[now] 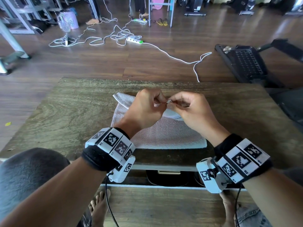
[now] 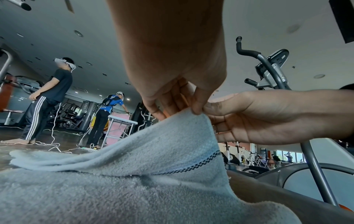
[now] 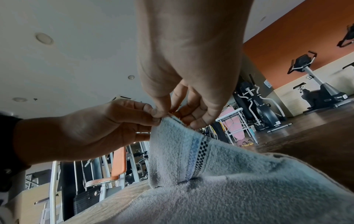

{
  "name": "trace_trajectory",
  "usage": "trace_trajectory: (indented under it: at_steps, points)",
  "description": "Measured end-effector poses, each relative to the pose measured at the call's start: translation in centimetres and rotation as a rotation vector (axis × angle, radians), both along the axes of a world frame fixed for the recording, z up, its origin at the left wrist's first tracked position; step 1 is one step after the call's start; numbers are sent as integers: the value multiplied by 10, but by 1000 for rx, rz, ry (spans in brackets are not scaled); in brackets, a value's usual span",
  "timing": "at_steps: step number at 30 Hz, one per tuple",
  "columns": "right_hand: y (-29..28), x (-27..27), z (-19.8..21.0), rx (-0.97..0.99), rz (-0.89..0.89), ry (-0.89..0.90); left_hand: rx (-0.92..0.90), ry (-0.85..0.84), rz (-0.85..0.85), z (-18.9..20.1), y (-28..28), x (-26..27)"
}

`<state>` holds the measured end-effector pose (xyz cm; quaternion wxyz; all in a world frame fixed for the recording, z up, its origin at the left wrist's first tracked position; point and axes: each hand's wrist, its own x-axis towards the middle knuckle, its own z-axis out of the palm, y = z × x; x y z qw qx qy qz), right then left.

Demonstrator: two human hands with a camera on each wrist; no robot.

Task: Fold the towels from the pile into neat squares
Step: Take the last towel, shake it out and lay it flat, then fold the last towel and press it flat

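A white terry towel (image 1: 165,136) with a dark checked stripe (image 3: 202,153) lies on the wooden table (image 1: 68,112), partly folded, with a doubled corner (image 1: 123,99) at its far left. Above the towel's far middle, my left hand (image 1: 147,107) and right hand (image 1: 185,107) meet and both pinch one raised corner (image 1: 168,101) of the towel. In the left wrist view my left hand (image 2: 193,109) pinches the corner from above while my right hand (image 2: 249,118) holds it from the right. The right wrist view shows my right hand (image 3: 164,112) and left hand (image 3: 107,127) on that same lifted corner.
Beyond the table's far edge, white cables and a power strip (image 1: 134,40) sprawl over the wood floor. Black gym equipment (image 1: 247,63) stands at the right. Two other people (image 2: 51,97) stand far off. My knee (image 1: 29,174) is at the lower left.
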<state>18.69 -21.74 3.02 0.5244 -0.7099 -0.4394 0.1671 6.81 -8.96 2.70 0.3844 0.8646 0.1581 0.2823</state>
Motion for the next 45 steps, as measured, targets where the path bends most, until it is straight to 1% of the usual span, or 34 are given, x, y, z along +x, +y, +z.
trace_trajectory:
  at_steps: [12,17,22,26,29,33,36,40,42,45]
  points:
    - [0,0,0,-68,-37,-142,46,22,-25,0,2,-2]
    - [-2,-2,-3,-115,-20,-189,-10,64,-84,0,5,-6]
    - [-5,-3,-2,-93,-17,-220,79,195,-87,-3,11,-11]
    - [-10,1,6,-2,-12,-259,152,264,-29,-3,20,-18]
    - [-17,5,14,77,-49,-245,133,317,41,1,27,-27]
    - [-32,16,28,132,-163,-221,105,303,106,12,31,-41]
    - [-43,27,32,127,-261,-172,119,286,148,27,34,-55]
    - [-55,41,36,116,-399,-12,153,245,241,51,49,-72]
    - [-59,44,42,93,-428,38,145,259,238,64,52,-81]
    - [-65,44,57,97,-429,59,126,241,228,86,51,-95]
